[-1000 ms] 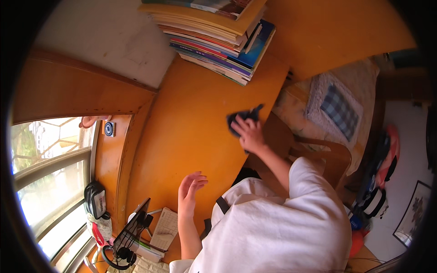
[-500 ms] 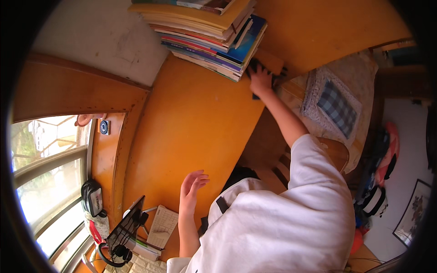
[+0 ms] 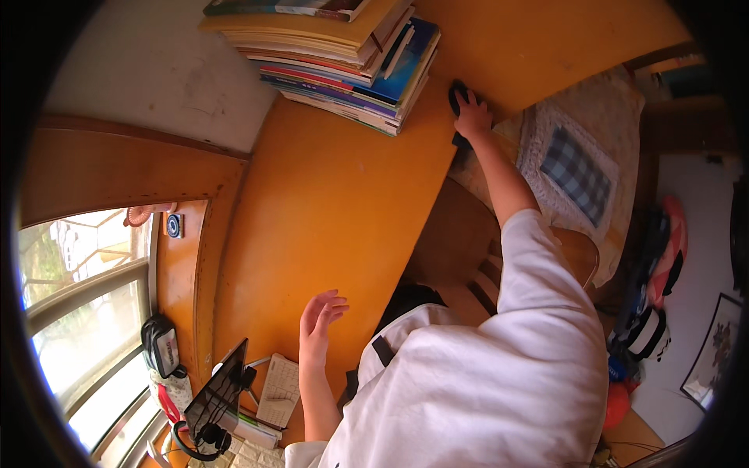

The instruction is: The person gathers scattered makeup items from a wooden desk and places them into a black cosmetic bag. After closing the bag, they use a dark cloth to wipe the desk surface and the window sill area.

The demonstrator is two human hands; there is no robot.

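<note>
At the far right of the orange wooden desk [image 3: 335,203], my right hand [image 3: 473,118] grips a black object [image 3: 457,95] with a rounded end. Most of it is covered by the hand, so its exact kind is unclear. A dark piece also shows beside my wrist at the desk's edge. My left hand [image 3: 318,318] hovers over the near part of the desk, fingers apart and loosely bent, holding nothing. A tall stack of books and papers [image 3: 335,74], with pens on it, stands just left of my right hand.
Near left are a white keyboard [image 3: 279,390], a dark screen [image 3: 218,390] and black headphones [image 3: 207,441]. A window [image 3: 86,312] lies left. Right of the desk stands a cloth-covered surface bearing a blue checked cloth [image 3: 576,175], with a wooden chair [image 3: 576,248] near it.
My right hand has moved right, away from the book stack, with the black object in it. The left hand has hardly moved. The whole view has shifted slightly.
</note>
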